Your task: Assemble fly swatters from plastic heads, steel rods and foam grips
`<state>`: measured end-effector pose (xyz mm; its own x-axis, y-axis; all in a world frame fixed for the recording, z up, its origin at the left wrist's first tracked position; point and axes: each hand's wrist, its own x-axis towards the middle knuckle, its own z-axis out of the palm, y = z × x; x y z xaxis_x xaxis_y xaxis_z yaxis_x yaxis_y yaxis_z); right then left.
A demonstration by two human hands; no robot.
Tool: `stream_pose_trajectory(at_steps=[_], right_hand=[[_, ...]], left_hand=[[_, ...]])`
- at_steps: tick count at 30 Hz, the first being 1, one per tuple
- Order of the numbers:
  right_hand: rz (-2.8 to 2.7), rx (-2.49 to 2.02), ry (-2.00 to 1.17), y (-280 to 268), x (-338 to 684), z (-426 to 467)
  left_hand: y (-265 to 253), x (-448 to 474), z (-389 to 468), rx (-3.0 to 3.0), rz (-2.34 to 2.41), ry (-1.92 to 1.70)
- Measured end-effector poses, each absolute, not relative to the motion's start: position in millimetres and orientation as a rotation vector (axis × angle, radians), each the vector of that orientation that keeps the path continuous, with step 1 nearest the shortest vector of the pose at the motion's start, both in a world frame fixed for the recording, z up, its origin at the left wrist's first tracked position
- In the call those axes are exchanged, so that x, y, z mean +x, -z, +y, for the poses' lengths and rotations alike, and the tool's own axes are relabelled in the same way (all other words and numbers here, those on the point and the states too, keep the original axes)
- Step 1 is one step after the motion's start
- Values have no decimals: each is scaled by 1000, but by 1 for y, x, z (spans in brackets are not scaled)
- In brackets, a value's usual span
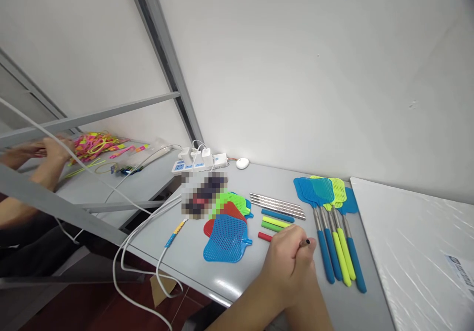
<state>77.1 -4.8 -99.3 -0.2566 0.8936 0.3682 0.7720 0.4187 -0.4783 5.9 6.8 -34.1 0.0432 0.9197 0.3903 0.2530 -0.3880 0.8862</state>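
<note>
My left hand (283, 252) and my right hand (306, 262) are closed and pressed together over the table. Between them a thin metal rod (304, 242) shows only its dark end; the rest is hidden in my fingers. A red grip sleeve (264, 236) lies partly behind my left hand. Just beyond are a green sleeve (271, 226), a yellow sleeve (276, 222) and a blue sleeve (277, 216). Several metal rods (277, 205) lie side by side farther back. To the left, a blue fly swatter head (225, 239) overlaps a red one (234, 211) and a green one (239, 202).
Several whole fly swatters (335, 232) with blue and yellow grips lie at the right, beside a wrapped white board (418, 252). A power strip (200, 164) and white cables stand at the back left. Across the metal frame (163, 44), another person's hands (55, 149) handle colourful strips (98, 145).
</note>
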Motion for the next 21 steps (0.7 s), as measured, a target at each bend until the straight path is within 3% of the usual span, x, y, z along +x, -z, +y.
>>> stream_pose_trajectory(at_steps=[9, 14, 21], right_hand=[[-2044, -1323, -417, 92, 87, -7], [-1963, -1278, -477, 88, 103, -10], [-2206, -1182, -548, 85, 105, -16]], left_hand=[[31, -14, -5, 1853, 1075, -1465], [35, -58, -23, 1749, 1269, -1523], [53, -94, -63, 1947, 1694, -1184]])
